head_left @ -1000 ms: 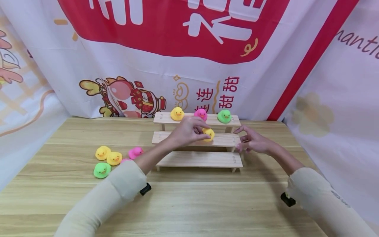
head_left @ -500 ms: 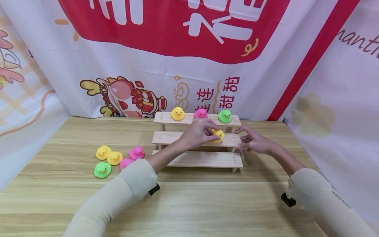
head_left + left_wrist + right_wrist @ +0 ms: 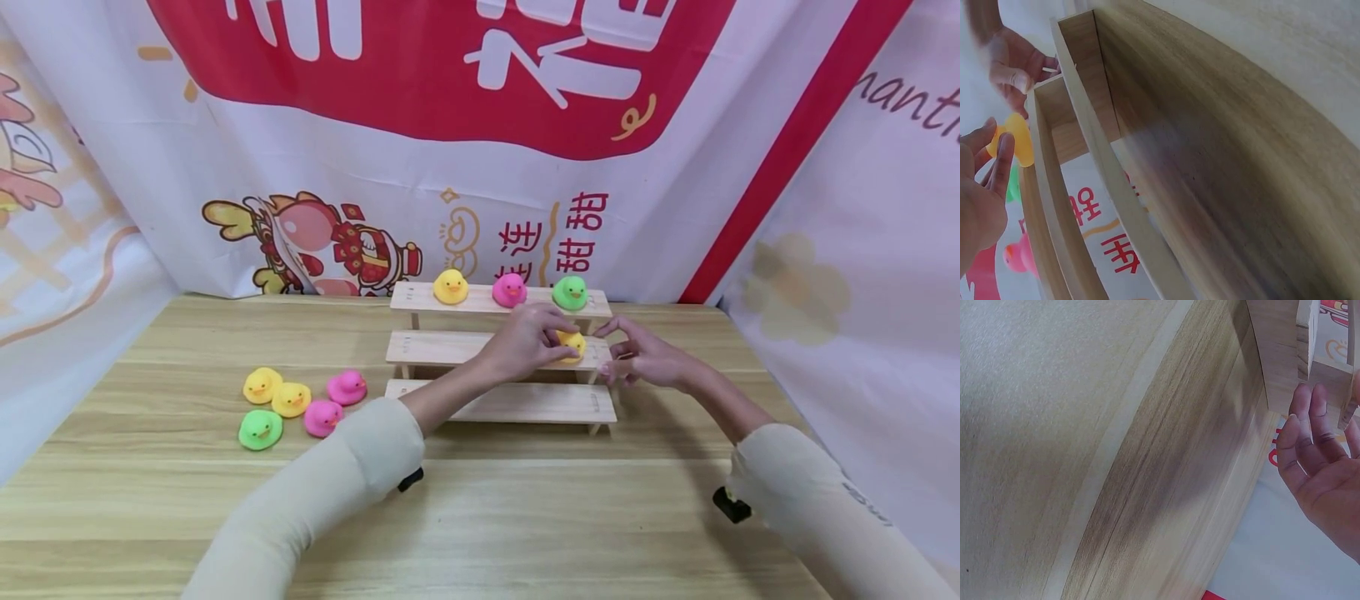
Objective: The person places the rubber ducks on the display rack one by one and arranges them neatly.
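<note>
My left hand (image 3: 528, 342) pinches a yellow rubber duck (image 3: 572, 347) over the right part of the middle board of a three-tier wooden display shelf (image 3: 442, 347). The left wrist view shows the duck (image 3: 1020, 139) between thumb and fingers, close to the board edge. At the shelf's right end is my right hand (image 3: 647, 357), its fingers loosely bent and spread, fingertips at the end of the middle tier. On the top board sit a yellow duck (image 3: 451, 287), a pink duck (image 3: 510, 290) and a green duck (image 3: 570, 293).
Left of the shelf, on the wooden table (image 3: 480, 525), lie more ducks: two yellow ones (image 3: 292, 400), two pink ones (image 3: 347, 387) and a green one (image 3: 260, 430). A printed cloth (image 3: 420, 208) hangs right behind the shelf.
My left hand has carried the yellow duck rightward along the middle board, toward its right end. The pink ducks on the table have come into fuller view. My right hand has stayed put.
</note>
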A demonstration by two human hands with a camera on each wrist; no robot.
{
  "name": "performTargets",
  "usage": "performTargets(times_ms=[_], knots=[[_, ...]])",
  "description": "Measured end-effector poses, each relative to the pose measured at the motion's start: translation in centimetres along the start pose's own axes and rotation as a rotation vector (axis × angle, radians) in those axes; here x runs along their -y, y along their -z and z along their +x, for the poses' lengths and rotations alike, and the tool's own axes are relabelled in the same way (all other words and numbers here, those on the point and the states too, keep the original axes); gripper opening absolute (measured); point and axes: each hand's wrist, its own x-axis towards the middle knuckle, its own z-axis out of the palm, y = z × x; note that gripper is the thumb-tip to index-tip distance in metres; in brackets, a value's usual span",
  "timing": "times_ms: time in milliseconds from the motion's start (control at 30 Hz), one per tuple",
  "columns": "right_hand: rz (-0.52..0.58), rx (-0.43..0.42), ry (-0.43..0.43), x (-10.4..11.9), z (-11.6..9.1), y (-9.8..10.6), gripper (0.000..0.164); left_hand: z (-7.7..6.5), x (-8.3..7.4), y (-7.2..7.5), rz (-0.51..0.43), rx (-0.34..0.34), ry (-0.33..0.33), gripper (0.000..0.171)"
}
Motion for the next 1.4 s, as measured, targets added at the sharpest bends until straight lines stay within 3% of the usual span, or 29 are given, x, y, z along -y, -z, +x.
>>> performTargets(times_ms=[400,1400], knots=[[-0.004,-0.001,0.011,0.1,-0.1,0.0,0.051,0.7,0.2,-0.7,0.042,0.006,0.005,0.029],[-0.006,0.007,-0.007,0.2,-0.1,0.0,0.053,1.2,0.6,-1.0,0.027,0.008,0.039,0.029]])
